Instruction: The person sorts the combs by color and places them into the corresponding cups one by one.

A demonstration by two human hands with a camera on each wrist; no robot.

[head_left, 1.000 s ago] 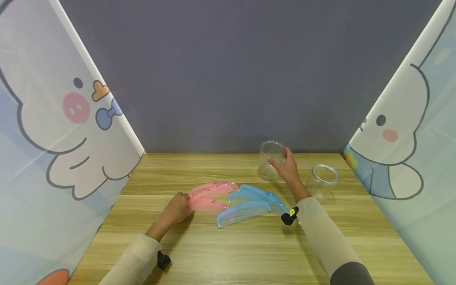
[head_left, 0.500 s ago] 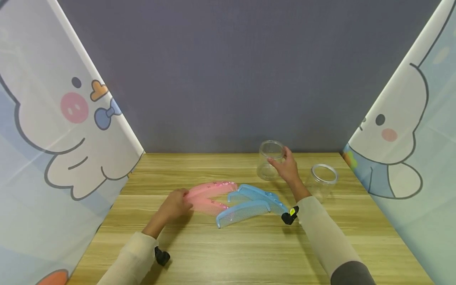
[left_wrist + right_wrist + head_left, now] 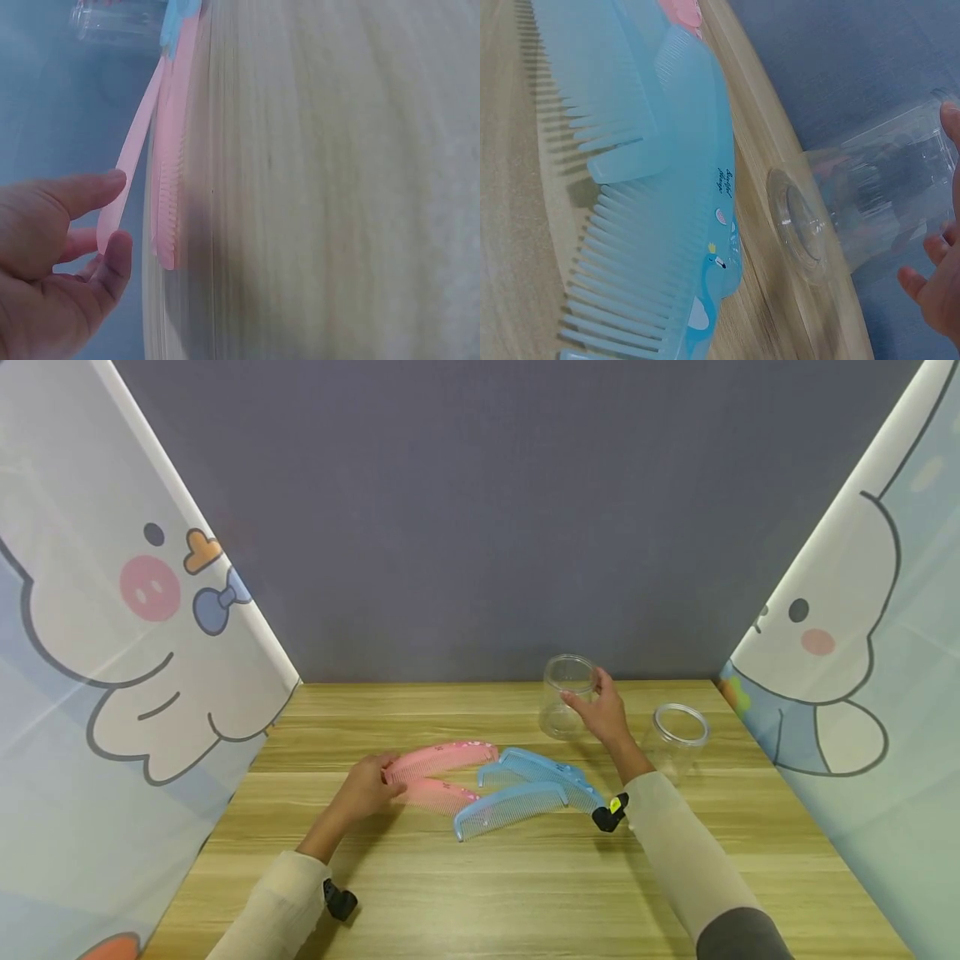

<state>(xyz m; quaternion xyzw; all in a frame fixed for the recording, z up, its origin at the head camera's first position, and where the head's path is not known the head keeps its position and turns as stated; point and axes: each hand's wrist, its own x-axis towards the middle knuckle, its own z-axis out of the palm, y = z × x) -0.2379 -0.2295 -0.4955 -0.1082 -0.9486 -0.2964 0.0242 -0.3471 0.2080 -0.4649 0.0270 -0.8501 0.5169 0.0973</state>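
My left hand (image 3: 363,789) pinches the left end of a pink comb (image 3: 442,760). In the left wrist view that held comb (image 3: 137,139) slants with its near end raised above the pink combs (image 3: 172,150) under it. Another pink comb (image 3: 435,793) lies just in front, partly beneath a blue comb (image 3: 513,803). My right hand (image 3: 606,717) grips a clear jar (image 3: 558,714) near its rim, thumb on one side and fingers on the other. The jar (image 3: 885,187) stands upright on the table, its mouth uncovered.
A second clear open jar (image 3: 675,752) stands to the right, behind the right forearm. More blue combs (image 3: 555,770) overlap in the middle of the wooden table (image 3: 480,902). A grey panel (image 3: 450,527) rises at the table's back edge, with printed cloths on both sides.
My left hand has shifted slightly left and up, and the pink comb in it has separated from the pink comb in front. The right hand stays on its jar.
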